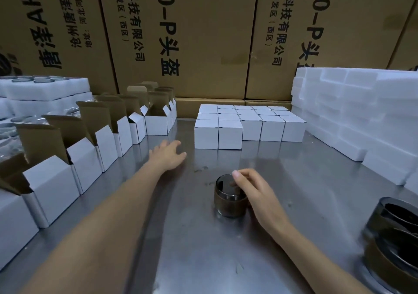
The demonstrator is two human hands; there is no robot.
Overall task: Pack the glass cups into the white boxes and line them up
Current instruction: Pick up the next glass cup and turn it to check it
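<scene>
A dark smoky glass cup (229, 203) stands upright on the steel table (294, 192) in the middle foreground. My right hand (255, 192) grips its rim, with fingers curled into and around the top. My left hand (168, 154) stretches forward over the table with fingers relaxed and holds nothing, a short way from the row of open white boxes (106, 144) along the left. Closed white boxes (248, 124) stand in neat rows at the back centre.
More dark glass cups (393, 237) sit at the right front edge. White foam blocks (362, 117) are stacked at the right, and foam trays with cups (43, 90) at the far left. Large brown cartons (203, 33) wall off the back.
</scene>
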